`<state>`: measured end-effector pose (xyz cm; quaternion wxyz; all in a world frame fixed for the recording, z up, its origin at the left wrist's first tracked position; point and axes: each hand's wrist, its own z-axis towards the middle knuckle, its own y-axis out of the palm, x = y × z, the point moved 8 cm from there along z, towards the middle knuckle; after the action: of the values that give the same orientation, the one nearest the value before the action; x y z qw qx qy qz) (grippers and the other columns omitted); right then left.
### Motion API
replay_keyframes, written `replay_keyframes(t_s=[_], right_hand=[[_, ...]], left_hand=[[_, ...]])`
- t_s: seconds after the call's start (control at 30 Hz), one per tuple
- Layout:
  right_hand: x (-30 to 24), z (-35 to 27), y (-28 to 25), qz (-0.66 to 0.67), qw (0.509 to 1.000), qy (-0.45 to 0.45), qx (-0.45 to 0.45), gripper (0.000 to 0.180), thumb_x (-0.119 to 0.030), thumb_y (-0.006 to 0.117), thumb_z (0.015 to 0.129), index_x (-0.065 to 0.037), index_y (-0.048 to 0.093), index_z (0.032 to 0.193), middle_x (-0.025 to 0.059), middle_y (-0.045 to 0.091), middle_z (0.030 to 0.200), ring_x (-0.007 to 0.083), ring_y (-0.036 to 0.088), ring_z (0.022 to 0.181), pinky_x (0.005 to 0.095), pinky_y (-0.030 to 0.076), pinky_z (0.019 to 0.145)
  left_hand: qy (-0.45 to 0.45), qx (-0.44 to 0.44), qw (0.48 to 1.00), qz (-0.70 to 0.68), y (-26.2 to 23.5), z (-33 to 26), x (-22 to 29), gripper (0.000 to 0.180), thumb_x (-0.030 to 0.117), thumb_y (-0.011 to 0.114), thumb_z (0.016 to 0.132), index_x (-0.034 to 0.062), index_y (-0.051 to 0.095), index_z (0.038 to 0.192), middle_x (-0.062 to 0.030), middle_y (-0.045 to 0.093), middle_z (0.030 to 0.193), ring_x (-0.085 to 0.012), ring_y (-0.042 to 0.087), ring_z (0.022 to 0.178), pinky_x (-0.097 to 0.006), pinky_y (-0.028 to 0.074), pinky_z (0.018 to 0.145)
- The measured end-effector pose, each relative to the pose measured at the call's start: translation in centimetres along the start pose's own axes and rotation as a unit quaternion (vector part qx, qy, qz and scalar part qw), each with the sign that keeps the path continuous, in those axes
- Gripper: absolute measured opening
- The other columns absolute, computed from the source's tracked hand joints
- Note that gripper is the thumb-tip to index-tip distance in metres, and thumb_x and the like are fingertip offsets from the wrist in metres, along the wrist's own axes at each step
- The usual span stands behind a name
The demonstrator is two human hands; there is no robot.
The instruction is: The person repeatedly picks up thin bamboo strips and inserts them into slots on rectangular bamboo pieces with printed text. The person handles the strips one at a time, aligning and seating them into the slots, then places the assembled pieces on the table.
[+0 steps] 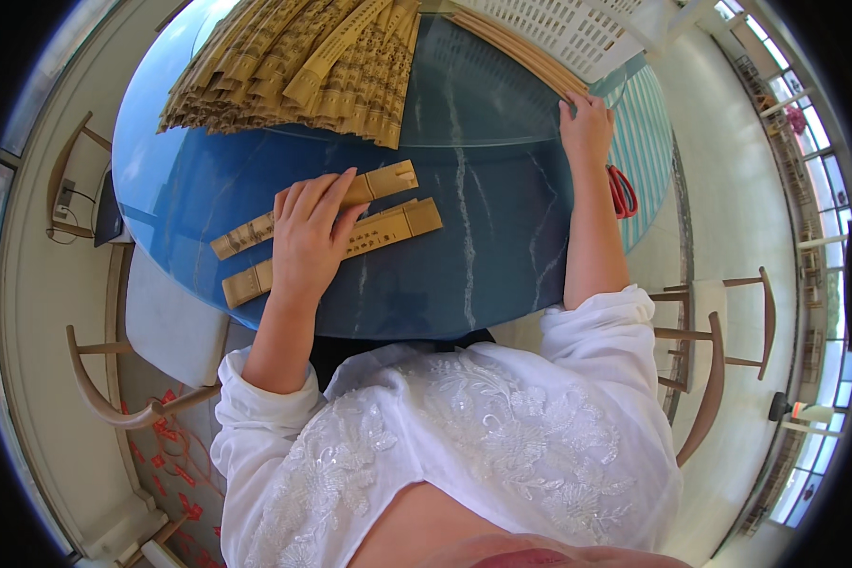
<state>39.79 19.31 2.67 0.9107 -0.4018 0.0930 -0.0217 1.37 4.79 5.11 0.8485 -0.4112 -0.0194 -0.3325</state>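
Two long flat kraft-paper sleeves with dark print lie side by side on the blue table: the farther sleeve (388, 180) and the nearer sleeve (398, 227). My left hand (308, 227) rests across both, fingers stretched out and lying on the farther one, thumb over the nearer one. At the right, my right hand (589, 133) reaches to the near end of a few slim wooden chopsticks (521, 55). Its thumb and fingers are closed about their tips. A large pile of similar paper sleeves (293, 71) is fanned out at the far left.
The round blue marble-patterned table (483, 237) has a raised glass-like disc at its far side. A white slatted basket (577, 33) stands at the far right. Red-handled scissors (623, 192) lie beside my right forearm. Wooden chairs (715, 379) flank the table.
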Motion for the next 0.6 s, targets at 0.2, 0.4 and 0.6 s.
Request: replay_keyframes(t_s=[0.2, 0.4, 0.6], right_hand=[[0.6, 0.2, 1.0, 0.035, 0.999, -0.007, -0.019, 0.016, -0.025, 0.07, 0.087, -0.014, 0.072, 0.098, 0.0101, 0.065, 0.108, 0.0342, 0.058, 0.102, 0.0422, 0.048, 0.089], [1.4, 0.5, 1.8, 0.117, 0.99, 0.035, -0.07, 0.016, -0.024, 0.067, 0.091, -0.009, 0.07, 0.097, 0.0127, 0.068, 0.099, 0.0338, 0.062, 0.091, 0.0404, 0.05, 0.084], [-0.7, 0.7, -4.0, 0.468, 0.87, 0.143, 0.064, 0.016, -0.015, 0.06, 0.098, -0.001, 0.064, 0.105, 0.01, 0.071, 0.09, 0.0178, 0.066, 0.079, 0.0279, 0.052, 0.073]], left_hand=[[-0.003, 0.007, 1.0, -0.004, -0.1, -0.2, -0.2, 0.043, 0.012, 0.078, 0.079, 0.0063, 0.067, 0.119, -0.0071, 0.065, 0.107, -0.026, 0.061, 0.097, -0.038, 0.045, 0.088], [0.004, 0.01, 1.0, -0.01, 0.0, -0.2, -0.2, 0.043, 0.013, 0.078, 0.078, 0.0064, 0.067, 0.12, -0.0067, 0.065, 0.107, -0.0258, 0.061, 0.096, -0.038, 0.045, 0.088], [-0.002, 0.01, 1.0, -0.014, 0.0, -0.2, -0.4, 0.043, 0.015, 0.078, 0.079, 0.006, 0.067, 0.12, -0.0062, 0.065, 0.106, -0.0257, 0.061, 0.096, -0.038, 0.045, 0.087]])
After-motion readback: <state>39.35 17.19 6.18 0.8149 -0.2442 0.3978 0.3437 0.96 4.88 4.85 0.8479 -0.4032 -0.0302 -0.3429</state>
